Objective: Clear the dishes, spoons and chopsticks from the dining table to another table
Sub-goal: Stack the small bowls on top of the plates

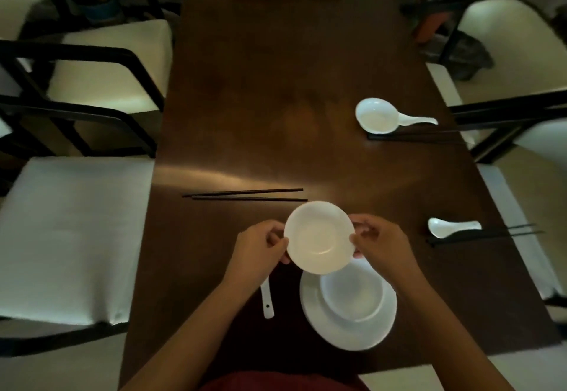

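Head view, stock taken outward from the stacked plate (319, 320) at the near edge of the tabletop (276, 84):

- Stacked plate: wide white plate with a bowl (352, 294) seated in it. I read this as the pile being built for one carry.
- Saucer (319, 237): lifted clear of the tabletop, just beyond the stack and overlapping its far rim. My left hand (260, 246) and right hand (377, 245) are clamped on opposite rims, thumbs on top, which keeps it level; I judge it is bound for the stack.
- Near spoon (267, 298): white, just left of the stack, its bowl hidden under my left wrist. Not yet collected.
- Chopsticks, pair one (245, 195): beyond the saucer and left of the stack, lying side by side.
- Right spoon (454, 226): well right of the stack, beside chopsticks, pair two (484, 234), whose tips overhang the tabletop edge.
- Far bowl (379, 114): far right of the stack, a spoon handle (418, 120) sticking out from it, chopsticks, pair three (414, 136) just on its near side.
- Chairs (73, 237): both sides of the tabletop; the other table is not in sight.
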Demonstrator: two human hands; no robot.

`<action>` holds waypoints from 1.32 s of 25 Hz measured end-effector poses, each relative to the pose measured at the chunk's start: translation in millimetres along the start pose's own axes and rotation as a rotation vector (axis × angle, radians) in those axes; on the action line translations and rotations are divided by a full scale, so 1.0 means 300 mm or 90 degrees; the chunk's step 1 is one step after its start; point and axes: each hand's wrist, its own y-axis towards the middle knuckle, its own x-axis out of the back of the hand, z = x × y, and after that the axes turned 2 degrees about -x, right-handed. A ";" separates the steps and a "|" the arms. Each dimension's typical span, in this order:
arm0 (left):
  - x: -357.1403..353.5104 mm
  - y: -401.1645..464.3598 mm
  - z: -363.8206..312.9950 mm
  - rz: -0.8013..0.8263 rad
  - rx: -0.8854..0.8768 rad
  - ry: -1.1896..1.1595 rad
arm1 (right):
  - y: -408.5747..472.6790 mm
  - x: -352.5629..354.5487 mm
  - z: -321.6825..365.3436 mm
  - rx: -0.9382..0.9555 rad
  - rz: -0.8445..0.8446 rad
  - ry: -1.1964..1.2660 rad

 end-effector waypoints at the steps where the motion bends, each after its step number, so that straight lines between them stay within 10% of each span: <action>1: -0.037 -0.009 -0.009 0.025 0.004 0.011 | -0.024 0.021 -0.037 -0.016 -0.008 -0.014; 26: -0.262 -0.071 0.047 0.157 0.067 0.072 | -0.172 0.063 -0.326 -0.139 -0.007 -0.019; 33: -0.173 0.098 -0.062 0.062 -0.218 0.299 | -0.034 0.214 -0.258 0.046 -0.093 -0.154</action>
